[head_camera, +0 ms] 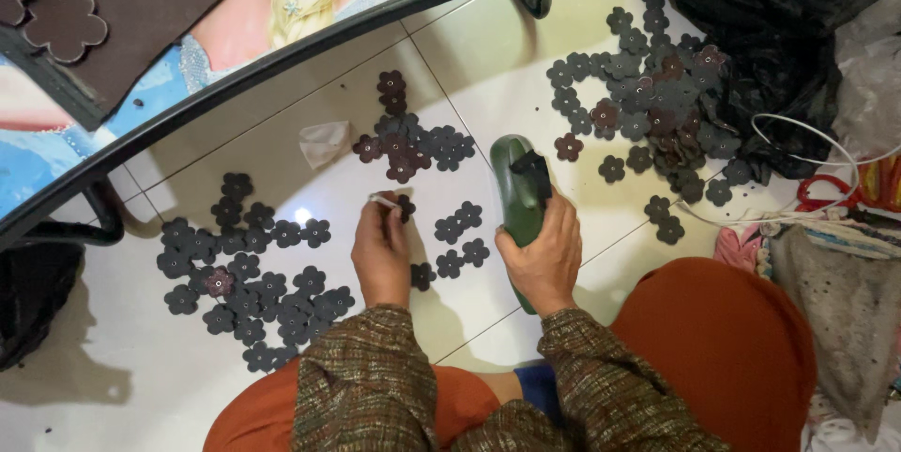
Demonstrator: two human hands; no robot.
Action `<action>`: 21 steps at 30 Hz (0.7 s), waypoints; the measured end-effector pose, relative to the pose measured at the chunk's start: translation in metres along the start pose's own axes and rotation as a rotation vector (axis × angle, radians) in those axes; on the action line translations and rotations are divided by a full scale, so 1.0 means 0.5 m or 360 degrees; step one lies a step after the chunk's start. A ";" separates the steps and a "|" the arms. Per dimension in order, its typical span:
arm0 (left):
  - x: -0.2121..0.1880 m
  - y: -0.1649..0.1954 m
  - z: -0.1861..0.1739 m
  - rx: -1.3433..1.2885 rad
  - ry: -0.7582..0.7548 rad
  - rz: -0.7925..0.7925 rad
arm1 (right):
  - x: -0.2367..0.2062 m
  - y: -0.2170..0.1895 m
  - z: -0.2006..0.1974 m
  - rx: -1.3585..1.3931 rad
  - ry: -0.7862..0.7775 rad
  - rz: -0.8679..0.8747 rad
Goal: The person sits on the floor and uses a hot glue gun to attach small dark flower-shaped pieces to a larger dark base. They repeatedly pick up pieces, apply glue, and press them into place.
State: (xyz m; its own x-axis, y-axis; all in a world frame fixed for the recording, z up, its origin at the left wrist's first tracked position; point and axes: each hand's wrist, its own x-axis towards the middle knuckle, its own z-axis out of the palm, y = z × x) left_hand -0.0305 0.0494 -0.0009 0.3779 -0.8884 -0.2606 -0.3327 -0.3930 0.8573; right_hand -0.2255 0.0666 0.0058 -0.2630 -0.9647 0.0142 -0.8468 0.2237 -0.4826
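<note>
Head view, floor-level work on white tile.

R hand (542, 255) clenched round green glue gun (519, 191), nozzle end away from body, gun upright-ish over tile. L hand (380, 253) just left of gun, fingertips pinching small white stick (383, 199); stick tip touching one dark flower (405, 207).

Rel. to gun: four loose flowers (460, 244) just left, between hands. Small cluster (408, 137) up-left. Big pile (246, 269) far left, past L hand. Largest pile (648, 100) up-right, running against black bag (770, 20). White cord (798, 147) right, near bag edge.

Table rim (310, 48) curves across top, well above gun. Bare tile directly ahead of gun and beside R wrist.
</note>
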 end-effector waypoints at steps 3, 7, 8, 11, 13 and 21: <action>-0.010 0.003 -0.002 0.0125 0.0035 0.0128 | 0.002 0.000 -0.002 0.0021 -0.0018 -0.0020; -0.015 0.003 -0.007 0.0104 0.0041 0.0154 | 0.004 -0.022 -0.026 0.0217 -0.0019 -0.0124; -0.015 0.003 -0.009 0.0103 0.0047 0.0183 | 0.003 -0.032 -0.040 0.0260 -0.0051 -0.0145; -0.015 0.003 -0.016 0.0076 0.0028 0.0184 | -0.018 -0.070 -0.101 0.0507 -0.0130 -0.0259; -0.015 0.004 -0.020 0.0021 -0.0019 0.0092 | -0.033 -0.097 -0.142 0.0816 -0.0250 -0.0385; -0.013 0.009 -0.039 0.0004 -0.0059 0.0058 | -0.051 -0.192 -0.163 0.0347 -0.0533 -0.0728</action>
State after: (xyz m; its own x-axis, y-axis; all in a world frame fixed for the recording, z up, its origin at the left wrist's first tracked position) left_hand -0.0177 0.0581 0.0132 0.3334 -0.9103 -0.2453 -0.3480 -0.3606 0.8653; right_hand -0.1752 0.0812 0.1229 0.2951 -0.9555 0.0031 -0.7160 -0.2233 -0.6615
